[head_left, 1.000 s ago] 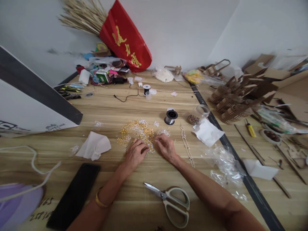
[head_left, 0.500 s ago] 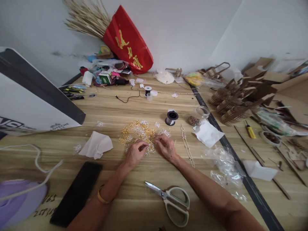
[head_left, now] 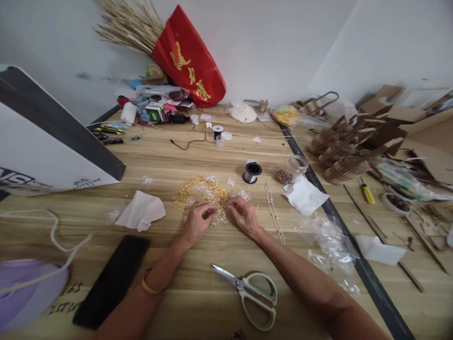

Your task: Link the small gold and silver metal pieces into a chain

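Observation:
A loose pile of small gold and silver jewellery findings [head_left: 208, 186] lies in the middle of the wooden table. Over its near edge, my left hand [head_left: 200, 220] has thumb and fingertips pinched together; whatever they hold is too small to make out. My right hand [head_left: 245, 215] is at the pile's right side, also in a pinch, its fingertips a short gap from the left ones. Silver pins [head_left: 242, 194] lie just beyond the right hand. To its right a beaded chain [head_left: 272, 212] is stretched out. Scissors [head_left: 244, 288] with pale handles rest between my forearms.
A wire spool [head_left: 252, 173] and a tipped jar of beads [head_left: 285, 176] stand beyond the hands. On the left are a black phone [head_left: 111, 282], a paper napkin [head_left: 141, 211] and a large box [head_left: 53, 146]. Plastic bags [head_left: 329, 241] and small woven baskets [head_left: 339, 153] lie right.
Both hands stay over the pile in nearly the same pinched pose, with only slight finger movement. The view has shifted a little; nothing else has visibly moved.

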Demonstrator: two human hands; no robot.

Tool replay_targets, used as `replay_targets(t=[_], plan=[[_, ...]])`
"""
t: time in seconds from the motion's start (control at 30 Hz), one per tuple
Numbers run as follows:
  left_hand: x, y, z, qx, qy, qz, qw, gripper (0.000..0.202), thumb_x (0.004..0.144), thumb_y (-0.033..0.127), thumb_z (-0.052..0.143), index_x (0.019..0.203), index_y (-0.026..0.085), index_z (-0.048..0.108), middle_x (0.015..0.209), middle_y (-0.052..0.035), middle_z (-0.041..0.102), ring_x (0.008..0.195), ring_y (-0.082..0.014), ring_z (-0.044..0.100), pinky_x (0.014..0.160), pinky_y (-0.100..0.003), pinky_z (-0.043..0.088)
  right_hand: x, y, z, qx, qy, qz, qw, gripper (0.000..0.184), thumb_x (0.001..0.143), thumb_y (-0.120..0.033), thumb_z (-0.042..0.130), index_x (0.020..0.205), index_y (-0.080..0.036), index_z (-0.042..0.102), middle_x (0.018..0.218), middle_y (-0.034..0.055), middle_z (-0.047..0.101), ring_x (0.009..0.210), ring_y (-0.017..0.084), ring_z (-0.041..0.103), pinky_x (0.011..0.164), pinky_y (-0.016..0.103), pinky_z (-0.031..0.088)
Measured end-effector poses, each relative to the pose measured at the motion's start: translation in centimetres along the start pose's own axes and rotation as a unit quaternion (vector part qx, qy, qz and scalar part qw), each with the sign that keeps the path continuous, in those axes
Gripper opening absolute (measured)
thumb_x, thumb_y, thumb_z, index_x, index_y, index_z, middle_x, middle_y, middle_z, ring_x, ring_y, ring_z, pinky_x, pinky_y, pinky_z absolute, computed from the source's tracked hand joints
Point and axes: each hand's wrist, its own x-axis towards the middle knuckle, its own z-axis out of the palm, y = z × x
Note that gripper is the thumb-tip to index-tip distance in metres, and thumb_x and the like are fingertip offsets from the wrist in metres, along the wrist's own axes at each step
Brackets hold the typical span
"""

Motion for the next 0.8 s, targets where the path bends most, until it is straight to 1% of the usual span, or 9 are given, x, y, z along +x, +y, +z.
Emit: replay_targets(t=[0.1, 0.27, 0.43, 0.53, 0.63, 0.73, 0.8], plan=[[-0.1, -0.1, 0.0, 0.012, 0.004, 0.011, 1.0, 0.017, 0.078, 0.005, 0.062, 0.089, 0.015, 0.07, 0.083, -0.0043, 0.071, 0.074, -0.0146, 0.066, 0.07, -0.026, 0.053, 0.0, -0.1, 0.0, -0.004, -0.004, 0.009, 1.0, 0.013, 0.089, -0.026, 0.053, 0.081, -0.02, 0.062, 0.076, 0.0029, 0.063, 0.072, 0.016, 0.057, 0.068, 0.03, 0.047], [0.0, 0.2, 0.0, 0.093, 0.014, 0.065, 0.993, 0.009, 0.083, 0.012, 0.062, 0.083, 0.017, 0.069, 0.081, -0.0037, 0.07, 0.078, -0.017, 0.061, 0.075, -0.031, 0.05, 0.1, -0.1, 0.0, -0.001, -0.007, 0.012, 1.0, 0.013, 0.089, -0.027, 0.054, 0.081, -0.02, 0.062, 0.075, 0.0026, 0.062, 0.07, 0.016, 0.057, 0.067, 0.03, 0.046], [0.2, 0.3, 0.3, 0.173, 0.002, 0.071, 0.982, 0.005, 0.083, 0.016, 0.065, 0.082, 0.018, 0.069, 0.083, -0.0045, 0.067, 0.086, -0.02, 0.057, 0.079, -0.033, 0.047, 0.1, 0.1, 0.1, -0.003, -0.007, 0.01, 1.0, 0.013, 0.089, -0.027, 0.054, 0.082, -0.02, 0.063, 0.076, 0.0029, 0.063, 0.072, 0.016, 0.058, 0.068, 0.03, 0.046], [0.4, 0.6, 0.5, 0.221, -0.017, 0.079, 0.972, 0.008, 0.084, 0.019, 0.065, 0.09, 0.018, 0.07, 0.087, -0.005, 0.066, 0.09, -0.0214, 0.055, 0.083, -0.036, 0.046, 0.1, 0.2, 0.2, 0.0, -0.011, 0.02, 1.0, 0.013, 0.089, -0.027, 0.055, 0.082, -0.02, 0.063, 0.076, 0.0032, 0.063, 0.073, 0.016, 0.058, 0.068, 0.03, 0.046], [0.6, 1.0, 0.6, 0.258, -0.051, 0.086, 0.961, 0.012, 0.086, 0.021, 0.063, 0.094, 0.019, 0.071, 0.089, -0.0055, 0.065, 0.089, -0.0215, 0.054, 0.084, -0.037, 0.045, 0.1, 0.1, 0.2, 0.003, -0.01, 0.027, 1.0, 0.012, 0.089, -0.028, 0.055, 0.083, -0.02, 0.063, 0.077, 0.0032, 0.063, 0.072, 0.016, 0.057, 0.068, 0.03, 0.046], [0.7, 1.0, 0.6, 0.268, -0.078, 0.085, 0.957, 0.011, 0.087, 0.02, 0.06, 0.091, 0.019, 0.071, 0.088, -0.006, 0.065, 0.086, -0.0213, 0.054, 0.081, -0.037, 0.045, 0.2, 0.1, 0.2, -0.001, -0.01, 0.029, 1.0, 0.013, 0.088, -0.028, 0.055, 0.082, -0.02, 0.062, 0.076, 0.0031, 0.063, 0.072, 0.016, 0.057, 0.068, 0.03, 0.046], [0.9, 0.8, 0.5, 0.266, -0.081, 0.086, 0.957, 0.01, 0.086, 0.018, 0.061, 0.085, 0.019, 0.071, 0.085, -0.0055, 0.065, 0.086, -0.0214, 0.055, 0.081, -0.037, 0.045, 0.2, 0.0, 0.2, 0.001, -0.012, 0.028, 1.0, 0.013, 0.089, -0.027, 0.055, 0.082, -0.02, 0.062, 0.076, 0.0034, 0.063, 0.072, 0.016, 0.057, 0.068, 0.03, 0.046]])
